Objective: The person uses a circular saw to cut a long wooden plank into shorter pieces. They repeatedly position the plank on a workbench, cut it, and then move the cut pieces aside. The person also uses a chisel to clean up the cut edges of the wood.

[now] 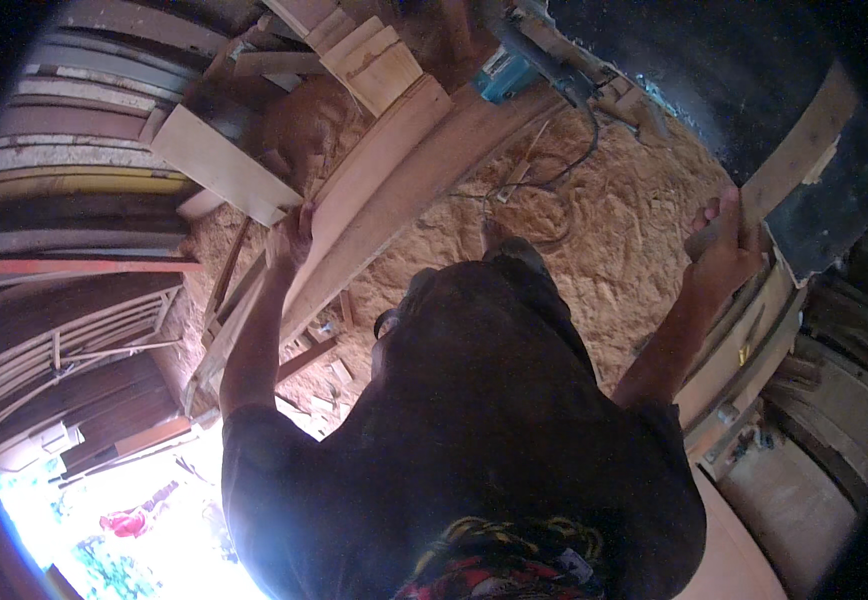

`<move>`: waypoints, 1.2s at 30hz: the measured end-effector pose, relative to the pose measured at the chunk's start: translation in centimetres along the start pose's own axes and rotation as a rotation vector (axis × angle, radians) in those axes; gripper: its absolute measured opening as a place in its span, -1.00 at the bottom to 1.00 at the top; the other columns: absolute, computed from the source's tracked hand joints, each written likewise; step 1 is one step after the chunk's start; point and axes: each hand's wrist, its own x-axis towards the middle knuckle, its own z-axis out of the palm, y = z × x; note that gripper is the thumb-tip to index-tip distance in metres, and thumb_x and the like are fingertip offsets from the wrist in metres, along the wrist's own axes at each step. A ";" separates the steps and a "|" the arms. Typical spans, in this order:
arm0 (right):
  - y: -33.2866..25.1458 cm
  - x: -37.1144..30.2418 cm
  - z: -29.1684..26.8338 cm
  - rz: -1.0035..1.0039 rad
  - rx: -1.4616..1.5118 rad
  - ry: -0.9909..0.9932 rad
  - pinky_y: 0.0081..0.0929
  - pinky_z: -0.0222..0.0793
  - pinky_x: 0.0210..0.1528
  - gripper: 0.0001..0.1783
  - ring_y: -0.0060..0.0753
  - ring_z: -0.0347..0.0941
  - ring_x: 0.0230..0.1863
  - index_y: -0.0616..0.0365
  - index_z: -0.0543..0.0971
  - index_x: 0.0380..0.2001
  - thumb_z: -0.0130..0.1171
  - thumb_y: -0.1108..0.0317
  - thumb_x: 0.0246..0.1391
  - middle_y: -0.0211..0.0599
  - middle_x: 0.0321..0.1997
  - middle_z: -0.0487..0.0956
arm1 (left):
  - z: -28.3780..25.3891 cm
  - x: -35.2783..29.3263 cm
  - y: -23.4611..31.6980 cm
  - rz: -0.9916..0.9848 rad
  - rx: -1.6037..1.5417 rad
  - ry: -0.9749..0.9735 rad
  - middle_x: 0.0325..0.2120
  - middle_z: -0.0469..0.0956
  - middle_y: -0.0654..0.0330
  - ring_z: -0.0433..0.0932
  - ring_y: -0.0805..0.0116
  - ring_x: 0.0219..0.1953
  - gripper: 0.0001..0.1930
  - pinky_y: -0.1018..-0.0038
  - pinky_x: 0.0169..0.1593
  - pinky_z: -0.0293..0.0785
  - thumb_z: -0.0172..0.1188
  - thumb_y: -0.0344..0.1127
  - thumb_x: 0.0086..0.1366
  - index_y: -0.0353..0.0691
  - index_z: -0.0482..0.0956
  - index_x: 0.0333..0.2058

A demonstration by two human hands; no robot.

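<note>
My left hand [297, 232] is closed at the near end of a short, pale wooden board [219, 160], beside a long wooden plank [379, 165]. Part of its grip is hidden from above. Off to the right, my right hand [726, 240] grips the lower end of a flat wooden strip [804, 135]. That strip slants up and away over a dark, flat surface [674, 50]. A small light piece sticks out from the strip's edge.
A teal power tool [506, 76] lies at the far end of the planks, its dark cable [579, 150] trailing across sawdust-covered ground [614, 235]. Stacked boards [84, 150] line the left side. More timber [744, 350] lies at right. Bright light enters at lower left.
</note>
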 end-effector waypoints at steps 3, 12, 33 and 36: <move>-0.3 -0.7 -1.5 -0.004 -0.101 0.019 -0.55 0.39 -0.53 -0.78 -0.56 0.48 -0.55 0.18 0.65 -0.25 0.37 0.24 0.24 -0.42 -0.51 0.59 | 0.9 -0.6 1.2 0.061 -0.065 0.007 -0.18 0.65 -0.25 0.60 -0.37 -0.06 -0.43 -0.13 -0.02 0.50 -0.11 0.25 0.52 -0.12 0.67 -0.09; 0.9 -3.3 -0.2 0.022 -0.127 -0.172 -0.57 0.36 -0.50 -0.74 -0.61 0.45 -0.55 0.16 0.65 -0.25 0.25 0.17 0.35 -0.45 -0.52 0.57 | 6.4 0.2 -0.6 0.292 -0.121 0.205 -0.11 0.62 -0.06 0.57 -0.17 0.02 -0.64 -0.03 0.08 0.46 0.24 0.02 0.42 -0.19 0.67 -0.14; 21.7 -12.1 12.9 1.022 -0.272 -1.272 -0.54 0.28 -0.54 -0.58 -0.58 0.31 -0.58 0.07 0.53 -0.30 0.13 -0.08 0.39 -0.52 -0.60 0.33 | 8.8 -6.7 -6.8 -0.286 -0.433 0.229 0.13 0.53 0.05 0.42 0.05 0.27 -0.69 0.13 0.23 0.42 0.10 -0.16 0.43 -0.19 0.63 -0.01; 18.2 -13.5 13.9 1.148 -0.276 -1.314 -0.56 0.25 -0.53 -0.61 -0.59 0.34 -0.55 0.03 0.53 -0.33 0.13 -0.07 0.39 -0.54 -0.57 0.35 | 4.8 -8.1 -1.8 -0.270 -0.380 0.239 0.16 0.53 0.01 0.47 -0.02 0.26 -0.68 0.13 0.26 0.44 0.13 -0.19 0.42 -0.11 0.60 0.08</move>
